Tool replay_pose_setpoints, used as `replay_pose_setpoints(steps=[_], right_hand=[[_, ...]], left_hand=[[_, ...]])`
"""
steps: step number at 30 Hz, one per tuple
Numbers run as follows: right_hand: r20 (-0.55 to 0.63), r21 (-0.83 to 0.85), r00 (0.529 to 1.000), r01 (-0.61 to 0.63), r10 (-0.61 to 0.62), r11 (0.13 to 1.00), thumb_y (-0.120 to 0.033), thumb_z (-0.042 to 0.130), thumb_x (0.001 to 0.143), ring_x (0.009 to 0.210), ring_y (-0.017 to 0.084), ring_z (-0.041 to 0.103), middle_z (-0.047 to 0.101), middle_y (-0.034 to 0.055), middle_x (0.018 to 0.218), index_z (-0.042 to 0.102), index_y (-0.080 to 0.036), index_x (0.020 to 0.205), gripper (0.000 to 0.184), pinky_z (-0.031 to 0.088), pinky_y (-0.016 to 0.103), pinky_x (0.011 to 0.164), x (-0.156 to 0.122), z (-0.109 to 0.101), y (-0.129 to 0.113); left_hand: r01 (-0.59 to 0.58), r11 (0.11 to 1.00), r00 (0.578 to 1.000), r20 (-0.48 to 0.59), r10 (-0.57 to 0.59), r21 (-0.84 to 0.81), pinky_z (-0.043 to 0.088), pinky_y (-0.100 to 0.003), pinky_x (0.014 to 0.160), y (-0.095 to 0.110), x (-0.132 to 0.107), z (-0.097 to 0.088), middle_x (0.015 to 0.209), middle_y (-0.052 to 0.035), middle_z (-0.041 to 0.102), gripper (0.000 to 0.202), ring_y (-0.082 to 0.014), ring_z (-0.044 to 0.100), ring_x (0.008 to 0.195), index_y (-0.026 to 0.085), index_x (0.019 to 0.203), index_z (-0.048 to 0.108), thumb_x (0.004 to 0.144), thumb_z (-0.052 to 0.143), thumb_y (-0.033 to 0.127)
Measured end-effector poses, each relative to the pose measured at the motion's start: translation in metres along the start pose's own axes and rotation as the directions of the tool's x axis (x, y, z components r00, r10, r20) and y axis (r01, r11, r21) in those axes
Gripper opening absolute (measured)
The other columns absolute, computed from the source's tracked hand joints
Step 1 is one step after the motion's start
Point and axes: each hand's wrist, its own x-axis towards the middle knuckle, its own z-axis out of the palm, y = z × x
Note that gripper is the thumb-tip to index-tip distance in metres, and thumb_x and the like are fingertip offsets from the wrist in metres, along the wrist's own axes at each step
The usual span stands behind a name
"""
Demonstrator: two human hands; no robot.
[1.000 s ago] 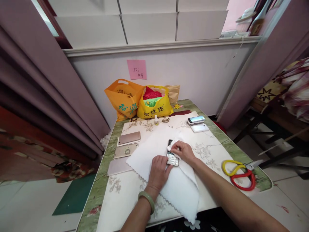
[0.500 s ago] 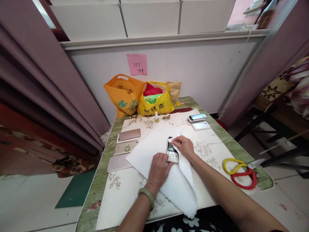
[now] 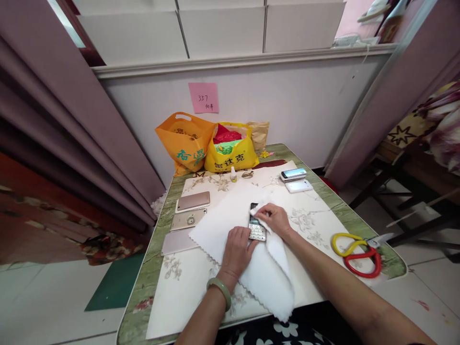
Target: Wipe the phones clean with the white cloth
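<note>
A keypad phone (image 3: 257,233) with a dark screen lies face up on a white cloth (image 3: 221,213) with a scalloped edge. My left hand (image 3: 236,251), a green bangle on its wrist, grips the phone's lower left, fingers along the side and thumb at the bottom edge. Over the screen, my right hand (image 3: 276,220) pinches a folded part of the cloth and presses it to the glass. That hand and the cloth hide part of the screen. The rest of the cloth drapes toward the table's front edge.
Several phones lie left, including a rose-gold phone (image 3: 194,201); more phones (image 3: 299,186) lie at right. Red-and-yellow scissors (image 3: 372,243) are near the right edge. A small bottle (image 3: 233,175), an orange bag (image 3: 187,143) and a yellow bag (image 3: 233,160) stand at the back.
My right hand and the cloth in it have shifted very slightly on the phone's screen. My left hand keeps its hold on the phone. The camera view has moved a little.
</note>
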Motion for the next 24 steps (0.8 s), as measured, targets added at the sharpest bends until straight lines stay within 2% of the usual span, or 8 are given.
replay_pose_setpoints(steps=[2, 5, 8, 11, 13, 15, 20, 24], right_hand=[[-0.058, -0.031, 0.998, -0.035, 0.033, 0.999, -0.048, 0.062, 0.084, 0.07, 0.014, 0.06, 0.068, 0.0001, 0.078, 0.072, -0.026, 0.078, 0.025, 0.041, 0.024, 0.064, -0.001, 0.0, 0.0], [-0.018, -0.046, 1.0, 0.014, -0.015, 0.999, -0.047, 0.063, 0.084, 0.071, 0.013, 0.06, 0.068, -0.0001, 0.079, 0.072, -0.026, 0.078, 0.023, 0.04, 0.023, 0.065, -0.002, 0.0, -0.002], [-0.059, -0.063, 0.997, -0.043, 0.04, 0.997, -0.047, 0.063, 0.084, 0.069, 0.014, 0.059, 0.067, 0.0, 0.077, 0.071, -0.025, 0.076, 0.025, 0.039, 0.024, 0.064, -0.005, -0.003, -0.004], [0.11, 0.031, 0.989, 0.099, -0.102, 0.995, -0.048, 0.066, 0.083, 0.071, 0.014, 0.058, 0.067, 0.0001, 0.076, 0.072, -0.025, 0.076, 0.025, 0.041, 0.025, 0.068, -0.015, -0.012, -0.004], [0.22, 0.116, 0.952, 0.192, -0.214, 0.974, -0.049, 0.068, 0.081, 0.074, 0.015, 0.058, 0.067, -0.0002, 0.074, 0.072, -0.025, 0.076, 0.024, 0.041, 0.026, 0.072, -0.023, -0.021, -0.002], [0.268, 0.162, 0.926, 0.227, -0.265, 0.96, -0.048, 0.07, 0.08, 0.076, 0.016, 0.058, 0.067, -0.0004, 0.074, 0.072, -0.025, 0.075, 0.023, 0.04, 0.028, 0.075, -0.028, -0.028, 0.0], [0.268, 0.112, 0.944, 0.167, -0.191, 0.98, -0.047, 0.075, 0.076, 0.075, 0.015, 0.057, 0.066, -0.0015, 0.073, 0.072, -0.025, 0.074, 0.022, 0.037, 0.028, 0.074, -0.027, -0.027, -0.006], [0.264, 0.018, 0.943, 0.208, -0.205, 0.978, -0.049, 0.075, 0.076, 0.079, 0.015, 0.058, 0.068, -0.002, 0.075, 0.073, -0.028, 0.074, 0.021, 0.032, 0.03, 0.079, -0.019, -0.017, -0.019]], left_hand=[[0.007, 1.0, 1.0, 0.005, -0.007, -0.001, 0.044, -0.04, 0.083, 0.0, 0.0, 0.0, 0.092, -0.0063, 0.059, 0.018, -0.0235, 0.054, 0.091, 0.019, 0.102, 0.053, 0.088, 0.058, 0.03], [0.014, 1.0, 1.0, 0.009, -0.014, -0.009, 0.044, -0.04, 0.084, 0.0, 0.0, 0.001, 0.093, -0.0062, 0.059, 0.018, -0.0236, 0.054, 0.092, 0.02, 0.102, 0.052, 0.089, 0.057, 0.031], [0.015, 1.0, 1.0, 0.013, -0.015, -0.015, 0.044, -0.041, 0.084, 0.0, 0.0, 0.0, 0.093, -0.0061, 0.059, 0.017, -0.0236, 0.054, 0.092, 0.02, 0.101, 0.053, 0.089, 0.057, 0.03], [0.015, 0.999, 1.0, 0.009, -0.014, -0.028, 0.044, -0.04, 0.083, -0.001, -0.001, 0.001, 0.094, -0.0063, 0.059, 0.02, -0.0235, 0.054, 0.091, 0.019, 0.103, 0.053, 0.089, 0.057, 0.032], [0.028, 0.999, 1.0, -0.009, -0.028, -0.037, 0.045, -0.039, 0.083, -0.001, -0.002, 0.002, 0.096, -0.0069, 0.06, 0.029, -0.0235, 0.054, 0.091, 0.018, 0.111, 0.051, 0.088, 0.059, 0.034], [0.049, 0.998, 0.998, -0.035, -0.051, -0.044, 0.046, -0.039, 0.083, -0.003, -0.003, 0.004, 0.098, -0.0074, 0.06, 0.042, -0.0234, 0.054, 0.091, 0.017, 0.121, 0.046, 0.086, 0.062, 0.034], [0.061, 0.997, 0.996, -0.057, -0.064, -0.053, 0.046, -0.039, 0.085, -0.005, -0.005, 0.009, 0.097, -0.0069, 0.06, 0.059, -0.0228, 0.055, 0.09, 0.017, 0.135, 0.035, 0.085, 0.062, 0.034], [0.064, 0.997, 0.996, -0.062, -0.067, -0.041, 0.046, -0.04, 0.086, -0.006, -0.005, 0.01, 0.099, -0.0076, 0.059, 0.061, -0.023, 0.055, 0.093, 0.016, 0.137, 0.033, 0.086, 0.062, 0.034]])
